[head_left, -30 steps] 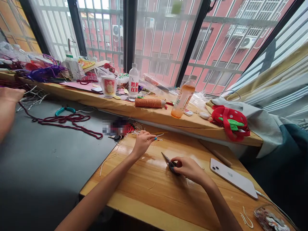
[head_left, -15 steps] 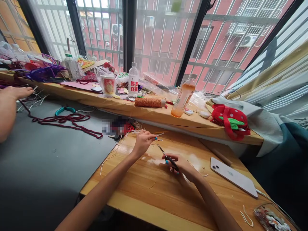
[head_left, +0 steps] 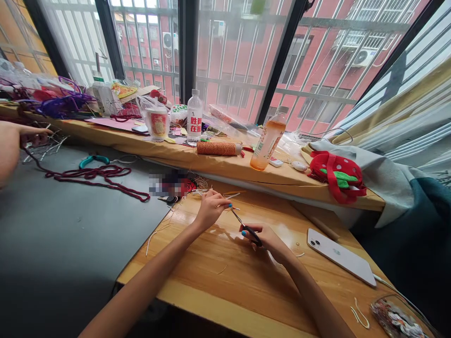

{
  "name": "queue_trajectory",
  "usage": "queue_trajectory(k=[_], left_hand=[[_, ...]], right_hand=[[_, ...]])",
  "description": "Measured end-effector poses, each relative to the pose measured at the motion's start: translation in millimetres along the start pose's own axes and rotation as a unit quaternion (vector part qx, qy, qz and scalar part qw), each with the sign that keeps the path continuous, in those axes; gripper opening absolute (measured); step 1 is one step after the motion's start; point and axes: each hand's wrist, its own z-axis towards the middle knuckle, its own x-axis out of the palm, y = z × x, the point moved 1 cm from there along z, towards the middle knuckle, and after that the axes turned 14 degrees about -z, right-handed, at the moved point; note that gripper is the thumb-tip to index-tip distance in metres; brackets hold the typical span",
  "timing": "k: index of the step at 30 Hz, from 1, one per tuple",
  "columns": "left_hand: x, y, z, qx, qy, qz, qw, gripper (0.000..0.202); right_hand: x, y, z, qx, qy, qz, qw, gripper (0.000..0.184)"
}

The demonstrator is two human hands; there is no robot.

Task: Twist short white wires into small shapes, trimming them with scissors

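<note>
Head view: right hand (head_left: 268, 241) has its fingers clamped on black-handled scissors (head_left: 252, 235) above the table (head_left: 197, 272). Scissors' long axis runs 4 to 10 o'clock, tips right at the left hand's (head_left: 212, 209) fingertips. Left fingers pinched together; anything between them too fine to tell. Right hand's nearer the handles, left nearer the tips.

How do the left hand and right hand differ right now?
Grip: the left hand pinches thumb to fingers, anything between them too small to make out; the right hand holds black-handled scissors.
Place: the left hand is farther across the wooden table; the right hand is nearer the wearer.
Shared: both show blue nail colour.
</note>
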Motion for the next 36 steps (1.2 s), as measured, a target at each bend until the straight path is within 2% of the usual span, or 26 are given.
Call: queue_trajectory(k=[9,15,21,28,36], left_hand=[[0.1,-0.3,-0.2,-0.017,0.000,-0.001,1.000,0.009],[-1.3,-2.1,0.9,-0.028,0.006,0.000,1.000,0.009],[-3.0,-2.1,2.0,-0.049,0.008,0.001,0.999,0.011],[-2.4,-1.7,1.3,-0.049,0.021,-0.009,0.999,0.010],[-0.1,-2.5,-0.6,-0.025,0.040,-0.006,0.999,0.009]], right_hand=[[-3.2,0.6,-0.4,-0.052,-0.014,-0.053,0.997,0.030],[-2.4,3.2,-1.8,-0.019,-0.013,-0.047,0.999,0.034],[-3.8,0.8,-0.4,-0.016,-0.036,-0.055,0.998,0.034],[-5.7,0.0,-2.2,0.020,-0.019,-0.053,0.998,0.039],[-4.2,-1.3,-1.1,-0.004,-0.014,-0.050,0.999,0.035]])
